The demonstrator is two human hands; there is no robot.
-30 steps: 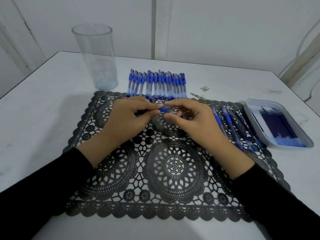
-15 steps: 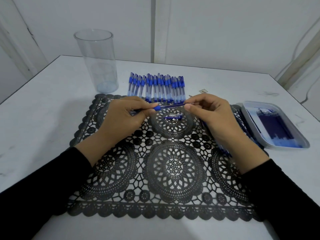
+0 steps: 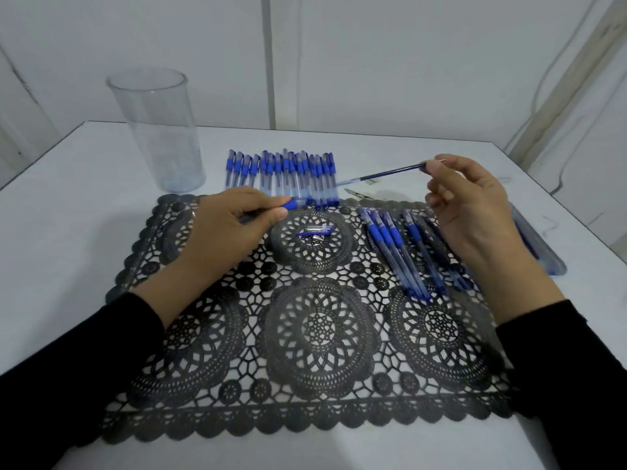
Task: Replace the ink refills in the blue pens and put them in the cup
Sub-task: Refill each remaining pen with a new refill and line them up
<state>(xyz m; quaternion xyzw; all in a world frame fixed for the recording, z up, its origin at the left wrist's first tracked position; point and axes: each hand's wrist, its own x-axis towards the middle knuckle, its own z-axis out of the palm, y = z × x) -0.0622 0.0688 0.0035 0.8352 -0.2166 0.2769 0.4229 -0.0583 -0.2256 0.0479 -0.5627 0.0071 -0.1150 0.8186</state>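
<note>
Head view: the thin dark-blue ink refill (image 3: 383,174) is now drawn fully out of the clear blue-grip pen barrel (image 3: 293,203) that it sat in half a second ago. So the old ink is out and the new one is next.

The left hand (image 3: 230,225) grips the barrel in curled fingers. The right hand (image 3: 475,212) pinches the refill's end, raised.

The tall clear plastic cup (image 3: 159,130) stands beyond the left hand, and the way there looks open.

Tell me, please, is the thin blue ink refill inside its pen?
Out: the right hand pinches the thin blue ink refill, clear of the blue-gripped pen barrel in the left hand.
</note>
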